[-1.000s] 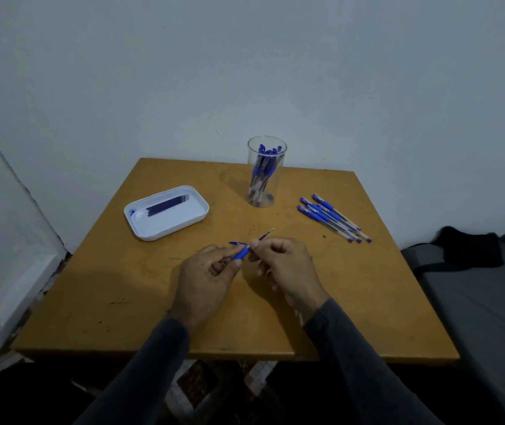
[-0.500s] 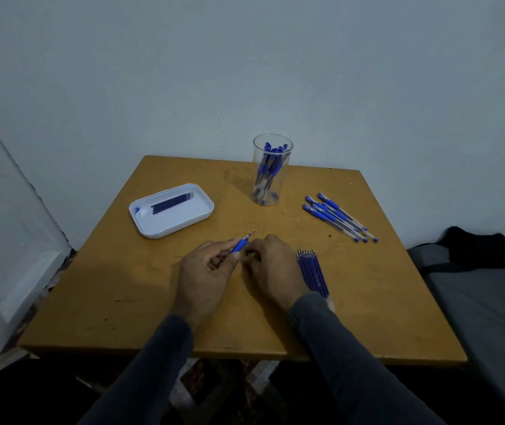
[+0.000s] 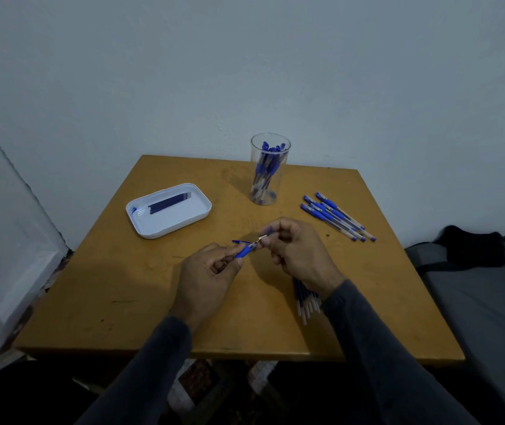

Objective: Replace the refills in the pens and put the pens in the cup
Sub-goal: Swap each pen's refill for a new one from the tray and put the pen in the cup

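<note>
Spare refills (image 3: 306, 297): near right table edge, partly under right sleeve. Left hand (image 3: 206, 279) grips pen (image 3: 245, 250) by blue grip above table centre; right hand (image 3: 298, 251) pinches its tip end. Pen light, stiff, slim, likely slippery; hold at rubber grip. Cup (image 3: 269, 170): far edge, holds pens.

A plain room in what looks like a home. A small, worn wooden table (image 3: 275, 326) stands against a bare, pale painted wall (image 3: 245, 72). To the right lies a grey mattress or cushion (image 3: 484, 302) with a dark garment (image 3: 472, 250) heaped on it.
</note>
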Demonstrator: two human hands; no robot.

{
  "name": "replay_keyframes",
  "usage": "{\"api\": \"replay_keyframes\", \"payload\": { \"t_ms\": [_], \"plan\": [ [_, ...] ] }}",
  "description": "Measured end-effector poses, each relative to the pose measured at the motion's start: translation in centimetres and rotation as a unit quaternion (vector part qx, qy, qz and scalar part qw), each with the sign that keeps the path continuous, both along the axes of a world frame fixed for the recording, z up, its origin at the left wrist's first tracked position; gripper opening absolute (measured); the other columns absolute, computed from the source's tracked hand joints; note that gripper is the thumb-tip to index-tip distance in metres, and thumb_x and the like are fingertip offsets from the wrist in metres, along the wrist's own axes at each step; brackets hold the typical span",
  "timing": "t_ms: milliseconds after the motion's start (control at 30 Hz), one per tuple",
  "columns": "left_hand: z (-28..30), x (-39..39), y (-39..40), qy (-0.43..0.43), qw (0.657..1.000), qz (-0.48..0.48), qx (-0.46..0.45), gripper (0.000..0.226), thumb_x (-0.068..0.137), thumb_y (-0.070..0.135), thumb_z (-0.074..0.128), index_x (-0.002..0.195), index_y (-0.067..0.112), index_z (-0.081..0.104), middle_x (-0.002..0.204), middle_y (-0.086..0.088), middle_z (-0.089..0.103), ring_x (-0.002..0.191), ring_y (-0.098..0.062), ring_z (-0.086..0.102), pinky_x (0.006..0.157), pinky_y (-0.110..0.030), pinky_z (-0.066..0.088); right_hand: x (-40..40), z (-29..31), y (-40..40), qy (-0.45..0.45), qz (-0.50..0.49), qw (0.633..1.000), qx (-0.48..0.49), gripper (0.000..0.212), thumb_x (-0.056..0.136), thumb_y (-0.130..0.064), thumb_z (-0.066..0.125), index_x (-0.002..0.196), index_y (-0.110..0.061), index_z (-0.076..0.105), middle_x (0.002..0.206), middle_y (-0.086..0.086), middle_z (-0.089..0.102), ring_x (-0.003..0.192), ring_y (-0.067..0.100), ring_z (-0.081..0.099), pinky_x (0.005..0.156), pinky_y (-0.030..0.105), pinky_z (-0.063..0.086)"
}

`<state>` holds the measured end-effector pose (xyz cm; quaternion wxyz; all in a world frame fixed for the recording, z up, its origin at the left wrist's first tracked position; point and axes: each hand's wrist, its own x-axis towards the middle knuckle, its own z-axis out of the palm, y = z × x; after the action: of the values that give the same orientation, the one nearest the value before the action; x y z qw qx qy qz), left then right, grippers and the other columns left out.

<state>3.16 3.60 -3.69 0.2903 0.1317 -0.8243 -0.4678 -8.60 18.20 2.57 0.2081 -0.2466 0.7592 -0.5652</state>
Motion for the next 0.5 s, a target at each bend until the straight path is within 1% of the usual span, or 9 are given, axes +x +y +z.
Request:
{"api": "replay_keyframes", "payload": {
  "t_ms": [133,200,300,333,367,433,467,500],
  "plan": [
    [-0.23,-0.04,-0.18,-0.016,1.0,0.002,-0.003,0.033,0.091,0.016,0.073,0.122,0.026,0.072,0.088,0.013,0.066,0.08,-0.009,0.059,0.067,-0.014,0.048,0.17,-0.05,0.1,0.014,0.014,1.0,0.011,0.01,0.1,-0.004,0.061,0.104,-0.005,0.07,0.088,0.011,0.073,0.054,0.006,0.052,0.043,0.013,0.038],
    [-0.15,0.0,-0.15,-0.012,1.0,-0.006,-0.006,0.032,0.091,0.015,0.072,0.121,0.025,0.071,0.088,0.014,0.066,0.082,-0.008,0.059,0.068,-0.013,0.048,0.18,-0.21,0.06,0.013,0.028,0.999,0.02,0.011,0.1,-0.004,0.061,0.105,-0.005,0.071,0.092,0.016,0.074,0.054,0.005,0.051,0.044,0.013,0.038],
    [-0.06,0.09,-0.02,-0.002,1.0,-0.013,-0.006,0.032,0.09,0.013,0.073,0.12,0.026,0.071,0.087,0.011,0.067,0.082,-0.009,0.059,0.068,-0.014,0.049,-0.01,-0.36,0.19,0.013,0.042,0.999,0.031,0.009,0.1,-0.008,0.062,0.103,-0.006,0.071,0.091,0.015,0.074,0.053,0.005,0.05,0.044,0.014,0.038],
    [-0.11,0.07,-0.05,-0.001,1.0,-0.013,-0.004,0.032,0.09,0.014,0.073,0.12,0.027,0.071,0.087,0.012,0.067,0.081,-0.01,0.059,0.067,-0.015,0.049,-0.11,-0.47,0.21,0.02,0.044,0.998,0.036,0.011,0.1,-0.014,0.064,0.099,-0.006,0.072,0.087,0.012,0.074,0.053,0.005,0.049,0.046,0.016,0.039],
    [-0.17,0.05,-0.09,-0.002,1.0,-0.013,-0.004,0.033,0.09,0.014,0.073,0.121,0.027,0.071,0.088,0.012,0.067,0.081,-0.011,0.059,0.067,-0.015,0.049,-0.17,-0.56,0.19,0.035,0.043,0.997,0.049,0.019,0.101,-0.023,0.064,0.092,-0.008,0.072,0.081,0.007,0.073,0.053,0.005,0.049,0.048,0.017,0.039],
    [-0.3,-0.01,-0.13,-0.001,1.0,-0.013,-0.009,0.033,0.09,0.014,0.073,0.122,0.025,0.072,0.09,0.014,0.067,0.082,-0.01,0.06,0.068,-0.014,0.049,-0.36,-0.87,0.12,0.078,0.033,0.992,0.092,0.043,0.098,-0.045,0.062,0.08,-0.008,0.073,0.066,-0.002,0.068,0.051,0.002,0.048,0.052,0.018,0.039],
    [-0.34,-0.04,-0.16,0.0,1.0,-0.014,-0.011,0.033,0.09,0.014,0.073,0.122,0.023,0.072,0.092,0.015,0.067,0.082,-0.009,0.061,0.069,-0.014,0.049,-0.43,-0.92,0.11,0.092,0.026,0.991,0.097,0.049,0.096,-0.051,0.061,0.079,-0.007,0.073,0.065,-0.003,0.067,0.051,0.001,0.048,0.053,0.018,0.039],
    [-0.33,-0.03,-0.16,0.0,1.0,-0.013,-0.01,0.033,0.09,0.014,0.073,0.122,0.023,0.072,0.092,0.014,0.068,0.082,-0.008,0.061,0.069,-0.015,0.049,-0.51,-0.9,0.12,0.092,0.024,0.992,0.085,0.047,0.094,-0.052,0.062,0.084,-0.007,0.074,0.069,-0.001,0.067,0.052,0.0,0.049,0.053,0.019,0.039]
  ]
}}
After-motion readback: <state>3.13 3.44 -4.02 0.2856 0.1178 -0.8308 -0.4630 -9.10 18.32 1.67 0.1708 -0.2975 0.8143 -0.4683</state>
